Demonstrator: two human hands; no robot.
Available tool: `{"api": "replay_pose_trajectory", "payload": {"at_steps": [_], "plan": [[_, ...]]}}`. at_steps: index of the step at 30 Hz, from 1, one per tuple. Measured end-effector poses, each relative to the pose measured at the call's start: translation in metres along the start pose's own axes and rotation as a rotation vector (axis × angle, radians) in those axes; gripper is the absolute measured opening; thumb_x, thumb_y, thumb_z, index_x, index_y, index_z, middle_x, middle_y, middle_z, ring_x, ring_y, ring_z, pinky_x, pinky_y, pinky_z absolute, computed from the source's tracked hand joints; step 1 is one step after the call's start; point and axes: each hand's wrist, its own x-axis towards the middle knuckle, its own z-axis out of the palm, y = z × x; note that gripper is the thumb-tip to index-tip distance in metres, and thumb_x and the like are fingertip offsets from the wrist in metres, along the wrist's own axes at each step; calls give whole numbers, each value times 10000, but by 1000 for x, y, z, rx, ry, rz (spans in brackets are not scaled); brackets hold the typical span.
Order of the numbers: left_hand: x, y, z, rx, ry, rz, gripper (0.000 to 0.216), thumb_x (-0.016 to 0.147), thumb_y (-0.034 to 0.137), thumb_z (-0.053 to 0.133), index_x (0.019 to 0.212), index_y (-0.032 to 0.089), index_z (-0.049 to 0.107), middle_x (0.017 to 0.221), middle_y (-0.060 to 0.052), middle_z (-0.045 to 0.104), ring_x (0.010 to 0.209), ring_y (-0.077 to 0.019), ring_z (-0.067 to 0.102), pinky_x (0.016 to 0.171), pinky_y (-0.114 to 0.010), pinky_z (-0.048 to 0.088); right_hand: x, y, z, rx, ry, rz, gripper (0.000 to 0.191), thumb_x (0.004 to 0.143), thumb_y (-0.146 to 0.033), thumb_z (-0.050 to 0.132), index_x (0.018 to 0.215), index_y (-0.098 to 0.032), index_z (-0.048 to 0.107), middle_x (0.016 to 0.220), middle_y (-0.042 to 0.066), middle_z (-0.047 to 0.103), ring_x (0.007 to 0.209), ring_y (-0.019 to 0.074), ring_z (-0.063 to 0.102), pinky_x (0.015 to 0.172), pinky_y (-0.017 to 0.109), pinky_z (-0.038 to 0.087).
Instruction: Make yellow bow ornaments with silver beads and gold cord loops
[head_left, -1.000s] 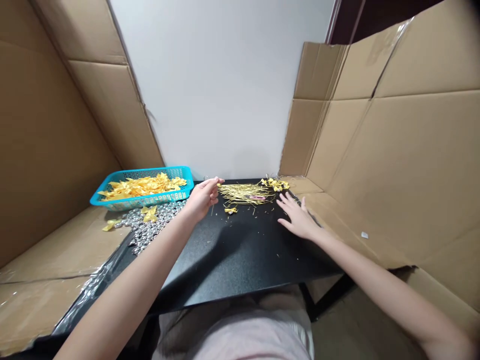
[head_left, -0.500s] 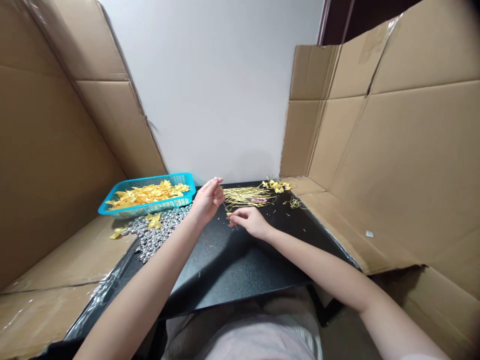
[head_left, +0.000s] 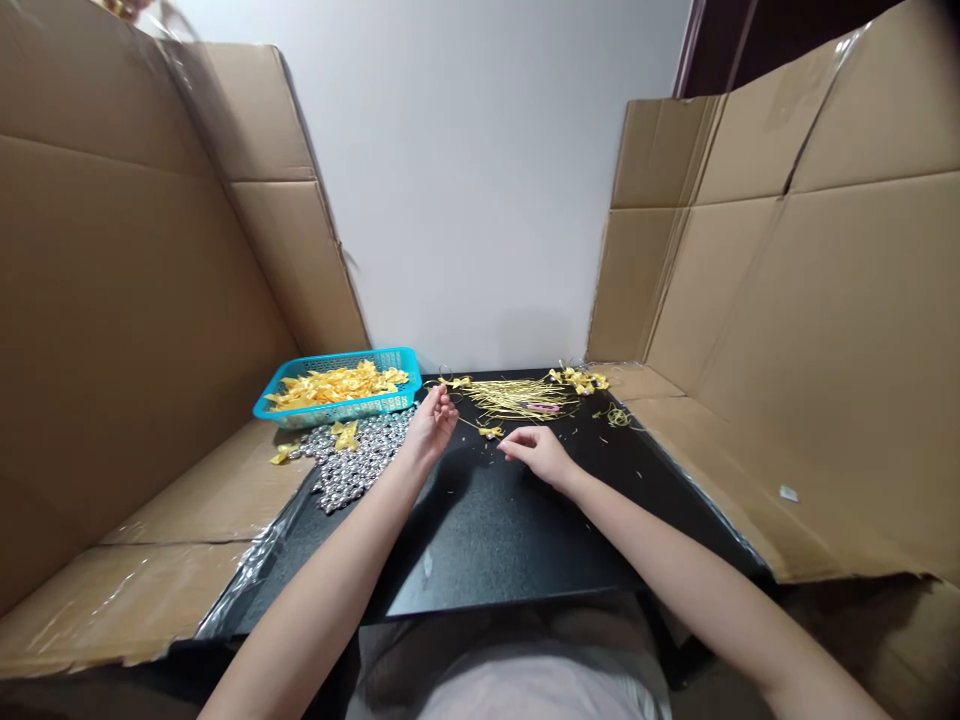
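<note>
On the black table my left hand is curled, fingertips pinched near a thin gold strand that runs toward a small yellow bow. My right hand rests on the table just right of that bow, fingers bent and pinched at its edge. Behind both hands lies a bundle of gold wire ties. What the left fingers hold is too small to name for sure.
A blue basket of yellow ribbon bows stands at the back left. A heap of silver balls lies in front of it, with loose bows on top. More yellow bows sit at the back right. Cardboard walls flank the table.
My right hand came from the right side of the table to the small bow and stays beside it. My left hand has dropped slightly. The camera has shifted.
</note>
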Motion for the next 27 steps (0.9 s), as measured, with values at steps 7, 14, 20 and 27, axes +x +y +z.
{"api": "replay_pose_trajectory", "payload": {"at_steps": [7, 14, 20, 27], "plan": [[0, -21, -13, 85, 8, -63, 287, 922, 291, 582, 1176, 158, 581, 1152, -86, 628, 927, -208, 648, 770, -395, 564, 6, 14, -16, 241, 201, 97, 188, 926, -290, 591, 1011, -127, 626, 966, 42, 660, 807, 155, 651, 718, 331, 559], [-8, -48, -18, 332, -184, -171, 293, 918, 292, 588, 1177, 155, 583, 1162, -90, 627, 948, -216, 646, 792, -410, 558, 6, 5, -26, 520, 252, 169, 165, 931, -258, 584, 1020, -124, 625, 1014, 53, 667, 881, 172, 661, 772, 356, 562], [-12, -53, -20, 579, -383, -160, 287, 916, 293, 590, 1165, 151, 590, 1148, -89, 634, 938, -214, 648, 790, -408, 558, 10, 8, -29, 623, 320, 205, 164, 928, -254, 588, 1026, -127, 622, 987, 46, 660, 830, 158, 655, 725, 331, 565], [-9, -56, -21, 854, -489, 12, 288, 925, 321, 574, 1156, 151, 592, 1122, -84, 643, 915, -207, 654, 777, -403, 560, 18, 19, -46, 693, 518, 157, 256, 934, -288, 577, 1149, -150, 585, 1123, 76, 624, 922, 190, 641, 773, 373, 560]]}}
